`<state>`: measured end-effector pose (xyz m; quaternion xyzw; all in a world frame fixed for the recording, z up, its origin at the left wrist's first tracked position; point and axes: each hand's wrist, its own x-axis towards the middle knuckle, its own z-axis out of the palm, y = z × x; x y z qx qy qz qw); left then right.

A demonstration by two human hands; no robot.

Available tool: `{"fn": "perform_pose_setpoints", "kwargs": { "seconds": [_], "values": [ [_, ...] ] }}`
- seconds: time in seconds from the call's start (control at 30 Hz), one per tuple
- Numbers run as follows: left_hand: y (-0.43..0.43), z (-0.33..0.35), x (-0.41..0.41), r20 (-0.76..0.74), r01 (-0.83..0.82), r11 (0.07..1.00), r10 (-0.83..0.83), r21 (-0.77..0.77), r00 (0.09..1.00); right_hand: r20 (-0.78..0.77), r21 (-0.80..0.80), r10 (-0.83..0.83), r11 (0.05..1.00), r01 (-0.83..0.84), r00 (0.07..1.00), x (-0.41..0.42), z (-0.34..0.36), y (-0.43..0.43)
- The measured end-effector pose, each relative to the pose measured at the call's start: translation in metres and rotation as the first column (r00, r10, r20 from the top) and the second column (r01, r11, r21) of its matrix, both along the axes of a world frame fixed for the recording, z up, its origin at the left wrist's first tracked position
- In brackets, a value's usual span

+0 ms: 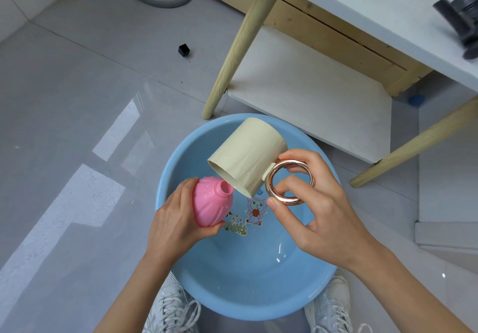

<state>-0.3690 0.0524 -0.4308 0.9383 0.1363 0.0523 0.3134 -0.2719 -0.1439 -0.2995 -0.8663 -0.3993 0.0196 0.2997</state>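
Left hand: your left hand wraps its fingers and thumb round the pink bottle, gripping it from below and behind.
Right hand: your right hand pinches the gold ring handle of the cup, with the thumb on the ring's lower edge and the fingers over the top.
Bottle: held above the blue basin, neck tilted up and to the right, towards the cup's rim.
Cup: tipped on its side, long axis running from upper right to lower left, mouth facing down-left, its lip just above the bottle's opening.
Basin: on the grey floor, between your two shoes.
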Motion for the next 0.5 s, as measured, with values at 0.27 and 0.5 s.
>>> {"fn": "perform_pose_setpoints", "kwargs": {
  "seconds": [0.27,0.5],
  "values": [
    [0.0002,-0.0008,-0.0006,-0.003,0.000,1.000,0.000,0.005,1.000,0.040,-0.015,0.019,1.000,-0.018,0.999,-0.0006,0.0013,0.0017],
    [0.0003,-0.0017,-0.0002,-0.015,0.003,1.000,-0.003,0.005,1.000,0.085,-0.032,0.030,0.999,-0.027,0.996,-0.0037,-0.0007,0.0000]
  ]
}}
